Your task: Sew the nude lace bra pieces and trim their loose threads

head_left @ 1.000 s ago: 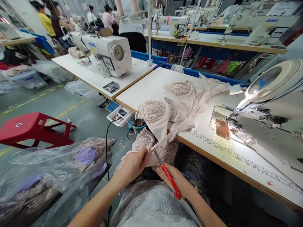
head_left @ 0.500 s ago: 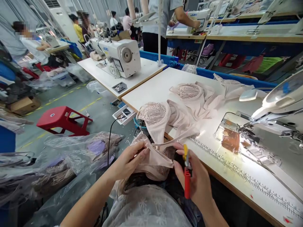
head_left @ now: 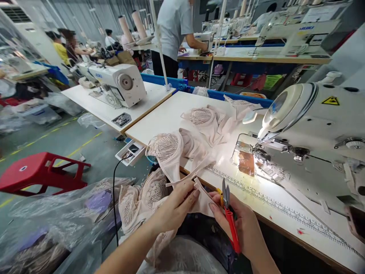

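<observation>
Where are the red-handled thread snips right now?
In the head view, the red-handled snips sit low and right of centre in the right hand, blades pointing up at the table edge, beside the beige lace garment pinched by the left hand.

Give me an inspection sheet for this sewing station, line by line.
Surface: white worktable, printed ruler along its front edge.
Job's things: beige lace bra pieces chained over the edge; red-handled thread snips.
Clutter: clear plastic bags of fabric; red plastic stool.
Grippers: left hand pinches the beige strap; right hand holds the snips.
Cables: black cable hanging down.
Surroundings: white sewing machine, lamp lit; people at other tables.
</observation>
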Demonstrator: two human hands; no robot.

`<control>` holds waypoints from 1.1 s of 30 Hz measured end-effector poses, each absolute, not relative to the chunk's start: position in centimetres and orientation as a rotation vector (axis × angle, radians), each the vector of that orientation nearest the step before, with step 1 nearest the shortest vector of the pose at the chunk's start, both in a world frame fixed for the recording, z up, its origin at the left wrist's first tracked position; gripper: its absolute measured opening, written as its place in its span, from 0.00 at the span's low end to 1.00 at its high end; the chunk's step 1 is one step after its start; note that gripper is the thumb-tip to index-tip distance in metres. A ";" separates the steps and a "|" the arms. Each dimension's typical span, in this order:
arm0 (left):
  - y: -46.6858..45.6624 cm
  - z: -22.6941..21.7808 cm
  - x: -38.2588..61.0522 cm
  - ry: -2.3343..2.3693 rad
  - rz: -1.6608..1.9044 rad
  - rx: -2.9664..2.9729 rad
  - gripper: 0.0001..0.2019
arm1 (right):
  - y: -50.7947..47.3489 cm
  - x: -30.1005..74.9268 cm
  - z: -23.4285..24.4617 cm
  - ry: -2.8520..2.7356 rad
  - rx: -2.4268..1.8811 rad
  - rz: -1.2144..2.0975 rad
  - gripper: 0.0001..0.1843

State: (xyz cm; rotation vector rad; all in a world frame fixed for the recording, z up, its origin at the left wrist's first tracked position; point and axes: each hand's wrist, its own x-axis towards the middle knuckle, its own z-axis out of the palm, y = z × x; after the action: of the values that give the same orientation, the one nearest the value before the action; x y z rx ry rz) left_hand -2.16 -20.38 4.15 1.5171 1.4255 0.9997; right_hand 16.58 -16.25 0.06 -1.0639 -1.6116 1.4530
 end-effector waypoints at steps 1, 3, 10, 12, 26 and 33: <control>-20.3 3.5 -2.3 1.415 1.003 1.484 0.19 | -16.3 16.2 -0.2 -1.604 -1.103 1.447 0.15; -20.3 2.1 -2.7 1.398 0.992 1.435 0.19 | -16.4 15.3 -0.8 -1.564 -1.186 1.475 0.16; -19.9 -2.1 -6.1 1.207 0.929 1.247 0.17 | -16.8 11.9 -2.3 -1.316 -1.366 1.692 0.25; -19.5 -2.8 -7.1 1.141 0.877 1.219 0.16 | -16.9 11.1 -2.3 -1.245 -1.448 1.706 0.27; -17.8 -0.8 -7.2 0.906 0.685 1.452 0.15 | -21.3 11.6 -0.9 -1.091 -1.569 1.431 0.24; -17.5 3.2 -3.6 0.885 0.750 1.647 0.18 | -21.2 15.6 0.9 -1.224 -1.467 1.351 0.23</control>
State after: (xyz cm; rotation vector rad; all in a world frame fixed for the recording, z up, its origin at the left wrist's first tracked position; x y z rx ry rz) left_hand -3.60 -17.52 3.21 1.6474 0.8850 0.7505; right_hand 15.64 -21.21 0.92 -1.4666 -1.2241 1.3515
